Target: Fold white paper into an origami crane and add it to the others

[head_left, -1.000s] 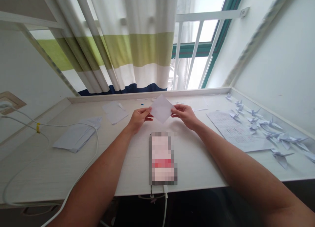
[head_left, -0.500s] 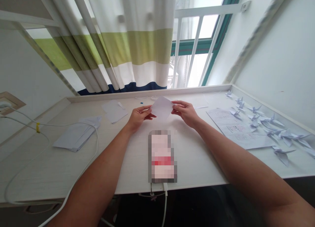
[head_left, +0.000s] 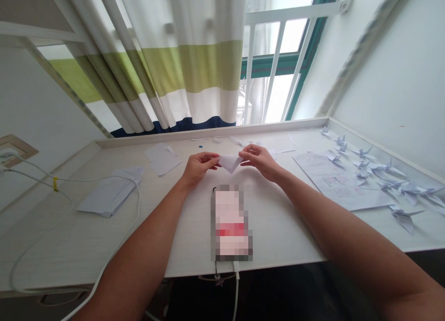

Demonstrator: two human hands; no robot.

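Between my two hands is a small white sheet of paper (head_left: 230, 163), folded over into a triangle whose point faces me. My left hand (head_left: 200, 166) pinches its left corner between thumb and fingers. At the right corner, my right hand (head_left: 257, 160) grips it the same way. The paper is held just above the white desk, behind a blurred-out phone (head_left: 231, 223) that lies with a cable at its near end.
Several folded paper cranes (head_left: 403, 186) stand at the right, some on a written sheet (head_left: 323, 177). A paper stack (head_left: 109, 195) and loose sheets (head_left: 162, 159) lie left. A white cable (head_left: 138, 205) crosses the desk's left side (head_left: 52, 228). A curtain (head_left: 194, 70) hangs behind.
The paper was an open diamond shape between my hands; its upper part is now folded down towards me, making a triangle. Both hands have stayed at its side corners.
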